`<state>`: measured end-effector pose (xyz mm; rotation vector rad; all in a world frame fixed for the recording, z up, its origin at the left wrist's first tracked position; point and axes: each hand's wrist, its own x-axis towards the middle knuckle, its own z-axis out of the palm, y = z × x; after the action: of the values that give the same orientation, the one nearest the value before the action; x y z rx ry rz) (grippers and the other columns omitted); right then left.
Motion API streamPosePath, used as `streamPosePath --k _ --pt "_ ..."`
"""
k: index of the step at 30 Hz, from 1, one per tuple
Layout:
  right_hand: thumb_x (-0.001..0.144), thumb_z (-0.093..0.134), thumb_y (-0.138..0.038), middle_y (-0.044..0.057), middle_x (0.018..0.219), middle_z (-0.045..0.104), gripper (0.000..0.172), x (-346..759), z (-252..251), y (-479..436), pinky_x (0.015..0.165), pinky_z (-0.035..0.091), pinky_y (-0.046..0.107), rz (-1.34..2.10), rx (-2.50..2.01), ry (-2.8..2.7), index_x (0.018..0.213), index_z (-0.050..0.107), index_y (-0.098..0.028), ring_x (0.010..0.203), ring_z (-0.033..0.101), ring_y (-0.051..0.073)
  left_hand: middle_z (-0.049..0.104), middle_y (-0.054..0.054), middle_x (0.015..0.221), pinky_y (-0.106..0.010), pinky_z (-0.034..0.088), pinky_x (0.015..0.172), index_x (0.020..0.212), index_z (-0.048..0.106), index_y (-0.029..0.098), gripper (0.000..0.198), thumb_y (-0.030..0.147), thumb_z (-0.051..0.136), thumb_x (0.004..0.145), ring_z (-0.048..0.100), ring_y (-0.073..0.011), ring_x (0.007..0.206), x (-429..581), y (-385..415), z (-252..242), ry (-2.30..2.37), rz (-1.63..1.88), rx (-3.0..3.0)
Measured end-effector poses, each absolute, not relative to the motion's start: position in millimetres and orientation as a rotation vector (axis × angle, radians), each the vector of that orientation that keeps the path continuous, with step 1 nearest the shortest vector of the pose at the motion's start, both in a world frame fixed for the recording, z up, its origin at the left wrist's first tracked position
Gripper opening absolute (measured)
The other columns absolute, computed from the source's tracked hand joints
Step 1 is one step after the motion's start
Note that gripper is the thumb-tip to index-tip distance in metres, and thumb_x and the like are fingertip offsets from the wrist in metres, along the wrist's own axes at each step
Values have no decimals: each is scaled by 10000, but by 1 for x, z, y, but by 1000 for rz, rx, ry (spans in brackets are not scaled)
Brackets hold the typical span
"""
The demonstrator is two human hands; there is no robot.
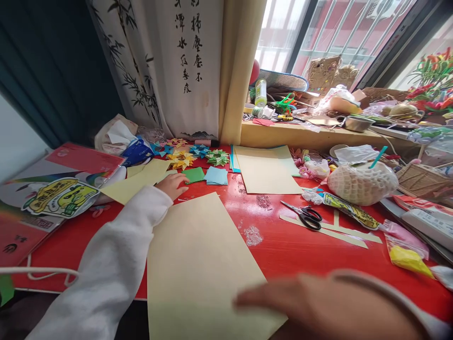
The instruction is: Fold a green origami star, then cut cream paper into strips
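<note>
A large pale yellow sheet of paper [201, 255] lies on the red table in front of me, its near end at the table's edge. My left hand [173, 185] reaches past its far left corner, fingers stretched out beside small green paper squares [194, 175] and another yellow sheet [141, 180]. Whether its fingertips touch the paper there is hard to see. My right hand [300, 300] is smeared by motion over the sheet's near right corner; its grip does not show. Light blue paper squares [216, 175] lie past my left hand.
Black-handled scissors [309, 217] lie on cut paper strips [339, 233] at the right. More pale sheets [267, 170] are stacked at the back, near folded paper stars [181, 158]. A netted fruit [363, 182] sits far right, a packaged folder [60, 189] at the left.
</note>
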<state>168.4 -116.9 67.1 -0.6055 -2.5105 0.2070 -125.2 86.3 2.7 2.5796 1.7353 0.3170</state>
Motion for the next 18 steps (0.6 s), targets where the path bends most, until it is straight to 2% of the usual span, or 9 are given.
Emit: streamPosePath --k 1,3,6,10,16,18 --pt "795 469 -305 -2 995 646 377 172 70 -89 648 545 198 517 -662 -2542 1171 490 -293 824 634 129 490 -100 1220 -334 304 966 1033 547 153 338 315 458 751 415 -209 1144 -116 95 3 1694 295 2611" --pt "792 478 -277 44 1044 618 297 170 67 -30 724 533 270 991 -948 -2213 1077 549 -236 886 611 154 476 -101 1240 -311 291 978 1094 510 141 427 331 530 712 389 -207 1171 -96 112 -1 1603 256 2677" --pt "757 529 -231 51 856 632 73 151 46 49 719 523 268 1468 -1266 -1373 779 577 -180 801 611 132 429 -158 1273 -378 258 992 1163 452 93 561 385 559 696 354 -261 1194 -72 134 -12 1564 264 2763" --pt "765 503 -159 41 663 568 97 130 18 109 605 526 264 1540 -1354 -1218 668 494 -152 617 586 113 576 -135 1110 -386 262 990 1076 533 122 407 377 482 763 491 -236 1067 -63 148 -25 1481 312 2888" --pt "809 481 -284 50 644 541 169 130 6 145 490 494 240 1614 -1440 -1125 747 477 -128 594 571 126 647 -162 919 -373 381 886 892 627 93 289 291 474 747 571 -242 916 -60 151 -31 1388 461 2989" --pt "812 485 -310 65 715 563 212 127 2 151 505 488 248 1652 -1474 -1133 817 507 -99 627 568 128 652 -160 891 -392 401 852 867 633 100 267 261 461 742 576 -247 896 -59 151 -33 1382 531 2984"
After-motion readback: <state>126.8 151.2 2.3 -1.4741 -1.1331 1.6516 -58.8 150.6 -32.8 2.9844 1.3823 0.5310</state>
